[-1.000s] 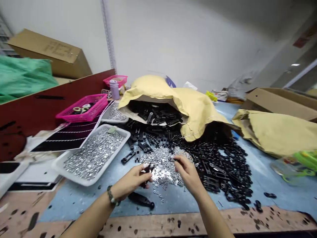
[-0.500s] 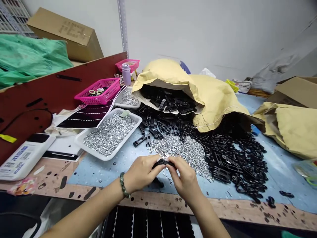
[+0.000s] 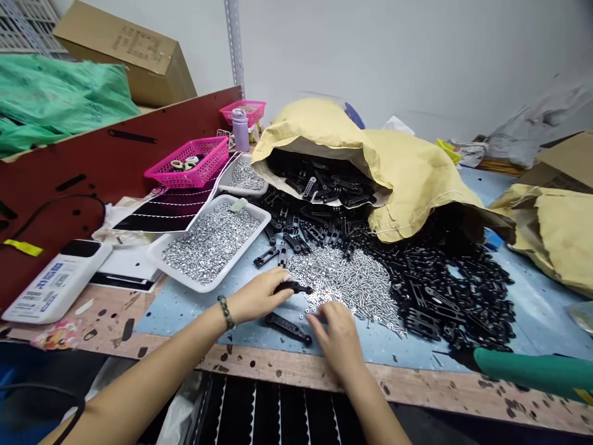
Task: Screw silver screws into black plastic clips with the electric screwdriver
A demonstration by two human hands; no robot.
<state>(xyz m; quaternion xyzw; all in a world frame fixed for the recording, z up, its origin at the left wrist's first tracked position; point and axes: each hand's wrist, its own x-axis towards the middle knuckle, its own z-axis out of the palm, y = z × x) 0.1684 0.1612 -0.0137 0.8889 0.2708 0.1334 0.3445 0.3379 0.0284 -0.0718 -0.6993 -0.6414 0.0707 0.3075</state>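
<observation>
My left hand (image 3: pixel 265 295) is closed on a black plastic part (image 3: pixel 294 287) above the blue mat. Beside the pile of silver nuts and screws (image 3: pixel 356 284), my right hand (image 3: pixel 334 334) reaches down with bent fingers at its lower left edge; what its fingertips hold, if anything, is hidden. Another black part (image 3: pixel 290 327) lies on the mat between and below the hands. A large heap of black parts (image 3: pixel 435 296) spreads to the right of the screws. More black parts lie in an open paper sack (image 3: pixel 319 120) behind.
A white tray of small metal nuts (image 3: pixel 208 285) stands at left, near a pink basket (image 3: pixel 204 176). A green-handled tool (image 3: pixel 523 368) extends in from the right edge. A white device (image 3: pixel 58 284) lies far left.
My hands have separated; the left keeps the black part, while the right has let go and moved lower. The green-handled tool has come into view, and the view has shifted slightly.
</observation>
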